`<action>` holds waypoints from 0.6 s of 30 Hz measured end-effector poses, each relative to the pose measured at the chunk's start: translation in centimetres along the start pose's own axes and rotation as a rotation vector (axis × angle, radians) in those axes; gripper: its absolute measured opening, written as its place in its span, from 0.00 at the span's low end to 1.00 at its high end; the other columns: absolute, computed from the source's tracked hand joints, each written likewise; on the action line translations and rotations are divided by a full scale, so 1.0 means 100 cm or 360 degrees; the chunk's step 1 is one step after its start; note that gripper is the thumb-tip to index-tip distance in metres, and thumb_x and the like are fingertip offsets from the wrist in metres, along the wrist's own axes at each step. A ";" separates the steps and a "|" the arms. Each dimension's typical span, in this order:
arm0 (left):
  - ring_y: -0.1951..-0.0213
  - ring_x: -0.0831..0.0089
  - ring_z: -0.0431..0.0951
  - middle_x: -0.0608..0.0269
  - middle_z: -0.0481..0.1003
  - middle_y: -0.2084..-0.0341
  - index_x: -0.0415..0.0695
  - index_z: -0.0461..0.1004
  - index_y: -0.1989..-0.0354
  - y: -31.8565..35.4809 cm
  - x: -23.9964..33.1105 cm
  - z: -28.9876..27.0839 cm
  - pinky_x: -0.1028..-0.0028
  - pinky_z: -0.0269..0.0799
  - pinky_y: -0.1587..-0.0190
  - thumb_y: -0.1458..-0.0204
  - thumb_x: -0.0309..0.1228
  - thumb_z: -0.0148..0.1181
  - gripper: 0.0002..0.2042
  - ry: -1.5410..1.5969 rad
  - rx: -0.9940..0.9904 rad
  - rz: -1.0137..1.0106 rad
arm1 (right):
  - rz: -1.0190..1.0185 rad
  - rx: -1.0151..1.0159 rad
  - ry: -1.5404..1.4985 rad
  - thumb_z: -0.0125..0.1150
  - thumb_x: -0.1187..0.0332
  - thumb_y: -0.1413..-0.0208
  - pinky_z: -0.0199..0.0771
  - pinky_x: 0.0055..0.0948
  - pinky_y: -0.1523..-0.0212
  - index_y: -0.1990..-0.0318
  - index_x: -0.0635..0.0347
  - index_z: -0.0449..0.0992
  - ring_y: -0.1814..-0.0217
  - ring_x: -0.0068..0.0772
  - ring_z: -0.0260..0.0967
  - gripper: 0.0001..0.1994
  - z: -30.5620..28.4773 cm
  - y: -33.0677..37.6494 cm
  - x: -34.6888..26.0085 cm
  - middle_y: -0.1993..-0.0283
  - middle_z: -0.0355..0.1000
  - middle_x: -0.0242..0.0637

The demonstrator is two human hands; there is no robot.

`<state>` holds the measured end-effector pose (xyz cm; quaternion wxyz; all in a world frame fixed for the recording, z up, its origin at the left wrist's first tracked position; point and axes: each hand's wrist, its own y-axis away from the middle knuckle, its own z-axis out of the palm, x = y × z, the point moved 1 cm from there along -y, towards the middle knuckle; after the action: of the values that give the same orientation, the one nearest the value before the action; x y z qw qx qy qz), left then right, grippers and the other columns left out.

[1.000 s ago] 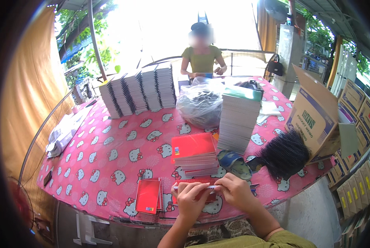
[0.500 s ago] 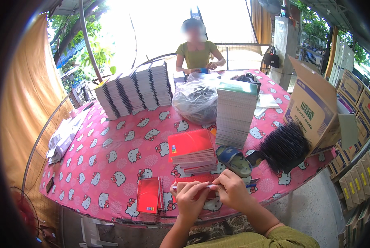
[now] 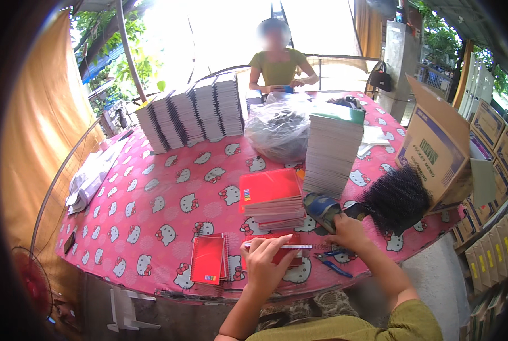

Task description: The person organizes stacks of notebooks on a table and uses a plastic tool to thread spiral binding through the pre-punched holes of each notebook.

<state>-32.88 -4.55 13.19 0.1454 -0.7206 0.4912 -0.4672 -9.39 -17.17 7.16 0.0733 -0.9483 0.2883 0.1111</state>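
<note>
At the near edge of one table [image 3: 117, 238] under a smooth pink cloth printed with white cartoon cat faces: two bare hands. Left hand [image 3: 262, 260], one, fingers and thumb clamped on one thin, white-edged paper notebook [image 3: 300, 246], held edge-on just above the cloth. Right hand [image 3: 349, 233], one, at one rounded, camouflage-patterned slipper-shaped item [image 3: 321, 207]; its fingertips are hidden, so whether they close on anything cannot be told.

Red-covered rectangular notebooks: one glossy stack [image 3: 271, 187] beyond the left hand, too many to count; one low pile [image 3: 207, 260] to its left, at least two, spiral-edged; some red cover showing beneath the held piece.

Pliers with blue handles [image 3: 337, 266], one pair, metal-jawed, near the right forearm.

Tall block of pale-edged sheets topped with glossy green [image 3: 334, 150], one. Upright stacks of black-spiral-bound books [image 3: 190, 113], about five, side by side. Crinkled clear plastic bag [image 3: 276, 128], one, dark contents. Tangled heap of black wire coils [image 3: 398, 200], one. Brown corrugated cardboard box [image 3: 435, 150], one, flaps open. Person in an olive top [image 3: 279, 67], one, across the table.
</note>
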 end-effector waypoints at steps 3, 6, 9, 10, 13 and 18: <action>0.64 0.68 0.75 0.68 0.79 0.71 0.48 0.81 0.64 -0.002 0.000 -0.003 0.69 0.69 0.57 0.67 0.30 0.77 0.17 -0.0050 0.0020 0.0045 | 0.0046 0.0152 -0.0013 0.71 0.51 0.59 0.76 0.43 0.58 0.61 0.67 0.73 0.58 0.55 0.75 0.27 0.013 -0.010 0.014 0.62 0.75 0.53; 0.64 0.68 0.75 0.66 0.79 0.71 0.47 0.80 0.68 0.003 -0.006 -0.008 0.68 0.69 0.58 0.69 0.31 0.78 0.17 -0.0078 -0.0003 0.0034 | 0.0098 0.0259 -0.0526 0.73 0.58 0.61 0.77 0.42 0.58 0.59 0.67 0.73 0.60 0.53 0.76 0.25 -0.031 -0.006 0.003 0.61 0.76 0.53; 0.65 0.67 0.76 0.65 0.78 0.72 0.46 0.79 0.70 -0.002 -0.007 -0.006 0.68 0.69 0.58 0.69 0.31 0.78 0.16 0.0033 -0.0062 0.0082 | -0.0282 0.0468 -0.1289 0.73 0.70 0.61 0.76 0.37 0.57 0.59 0.65 0.74 0.61 0.39 0.77 0.19 -0.053 0.005 0.002 0.61 0.77 0.42; 0.65 0.66 0.76 0.65 0.78 0.73 0.46 0.79 0.71 -0.004 -0.007 -0.005 0.68 0.69 0.57 0.69 0.31 0.78 0.15 0.0083 -0.0079 0.0102 | -0.0517 0.0516 -0.1280 0.74 0.70 0.61 0.76 0.36 0.57 0.60 0.64 0.75 0.60 0.37 0.76 0.19 -0.053 0.004 -0.003 0.61 0.77 0.40; 0.66 0.65 0.76 0.65 0.78 0.74 0.45 0.77 0.69 -0.005 -0.005 0.002 0.67 0.68 0.56 0.70 0.30 0.78 0.17 0.0125 -0.0063 -0.0020 | -0.0750 0.0453 -0.1347 0.77 0.71 0.62 0.75 0.33 0.56 0.61 0.61 0.75 0.58 0.32 0.75 0.19 -0.043 0.003 -0.013 0.61 0.77 0.36; 0.63 0.65 0.77 0.63 0.79 0.71 0.44 0.75 0.63 -0.004 -0.003 0.001 0.64 0.67 0.50 0.70 0.30 0.78 0.22 0.0133 -0.0082 -0.0105 | -0.0573 -0.0315 -0.3054 0.70 0.66 0.51 0.75 0.28 0.56 0.57 0.60 0.73 0.62 0.25 0.73 0.16 -0.046 0.005 -0.035 0.65 0.75 0.40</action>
<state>-32.61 -4.12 13.21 0.0907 -0.7198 0.4848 -0.4885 -11.73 -16.62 12.43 0.2124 -0.4870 -0.0531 0.8455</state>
